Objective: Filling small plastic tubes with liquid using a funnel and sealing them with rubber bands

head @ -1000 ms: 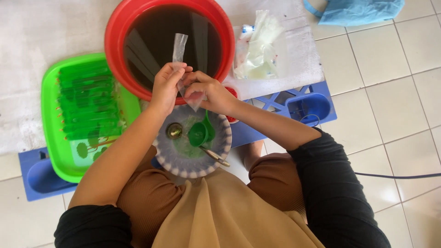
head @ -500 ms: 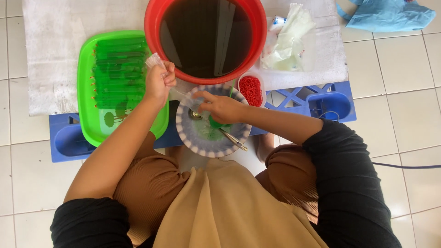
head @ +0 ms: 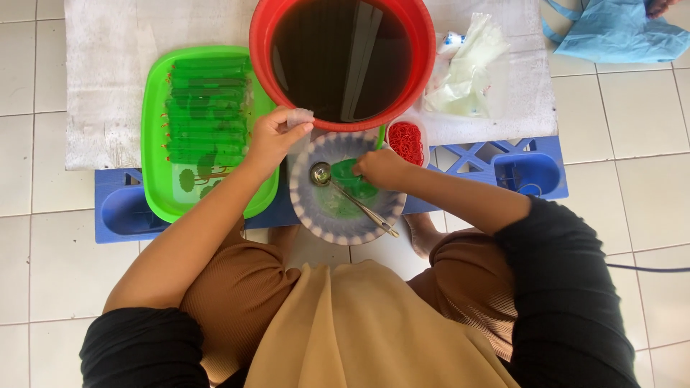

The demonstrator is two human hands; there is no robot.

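My left hand pinches a small clear plastic bag beside the rim of a red basin filled with dark liquid. My right hand grips a green funnel that rests in a round grey-rimmed plate. A metal ladle lies across the plate, its handle pointing toward my lap. To the left, a green tray holds several filled green packets.
A small tub of red rubber bands sits right of the plate. Loose plastic bags lie on the white cloth. A blue crate supports the plate and tray. A blue cloth lies at the top right on the tiled floor.
The right hand has lowered the green funnel into the plate. The left hand, with the bag, moved from above the basin to its rim near the tray.
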